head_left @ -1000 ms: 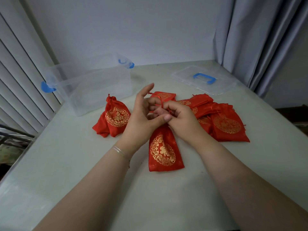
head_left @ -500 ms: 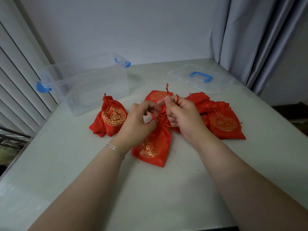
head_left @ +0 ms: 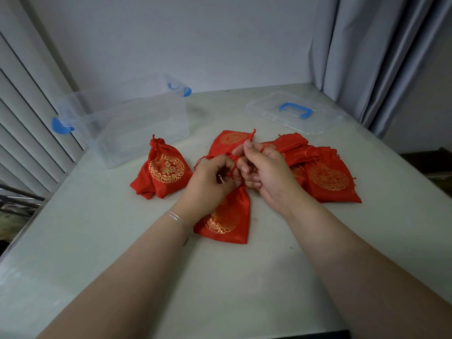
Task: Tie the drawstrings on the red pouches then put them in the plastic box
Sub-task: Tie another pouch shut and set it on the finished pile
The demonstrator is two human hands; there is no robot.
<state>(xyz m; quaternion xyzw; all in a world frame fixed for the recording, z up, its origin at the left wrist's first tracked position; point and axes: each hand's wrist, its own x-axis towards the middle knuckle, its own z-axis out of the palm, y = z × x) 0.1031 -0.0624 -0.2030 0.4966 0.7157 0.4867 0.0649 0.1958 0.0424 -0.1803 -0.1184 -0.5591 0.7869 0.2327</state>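
Both hands work the pouch (head_left: 226, 220) neck at table (head_left: 97, 241) centre — L hand (head_left: 210, 182) fingers curled, pinching the red drawstring (head_left: 233, 166); R hand (head_left: 265, 170) curled w/ string looped over a finger. Box (head_left: 127, 123) back left.

Two hands (head_left: 212, 182) (head_left: 266, 172), one box (head_left: 137, 133), one lid (head_left: 293, 113).

One head-worn camera looks forward and down, close over the table (head_left: 122, 241).
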